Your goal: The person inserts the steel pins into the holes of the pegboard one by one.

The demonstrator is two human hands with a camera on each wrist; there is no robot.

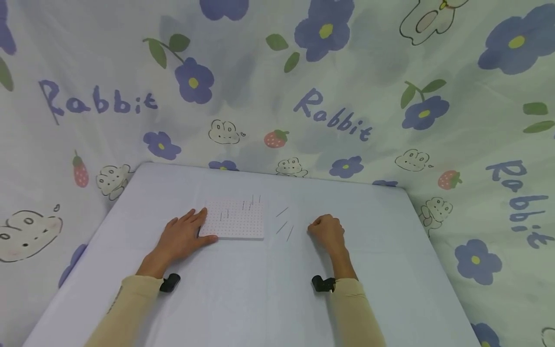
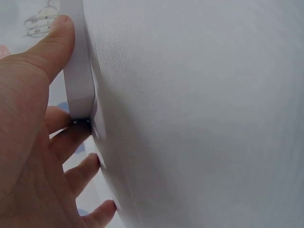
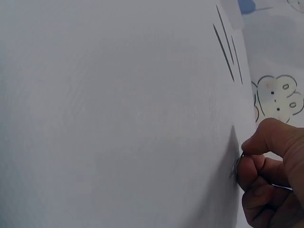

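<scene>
A white pegboard (image 1: 234,232) with rows of small holes lies left of the table's middle, with several thin needles (image 1: 227,213) upright in it. My left hand (image 1: 181,236) rests at its left end, fingers spread. The thumb touches the front edge and the fingertips lie by the left side. My right hand (image 1: 328,233) is low over the table, right of three loose needles (image 3: 223,52) lying on the cloth. Its thumb and forefinger pinch a thin dark needle (image 3: 242,154), mostly hidden by the fingers; the other fingers are curled.
A white cloth (image 1: 269,294) covers the table. Behind and at both sides hangs a pale curtain (image 1: 247,91) printed with flowers, rabbits and lettering. A small black wrist camera (image 1: 170,283) sits at the left cuff, another black camera (image 1: 323,283) at the right.
</scene>
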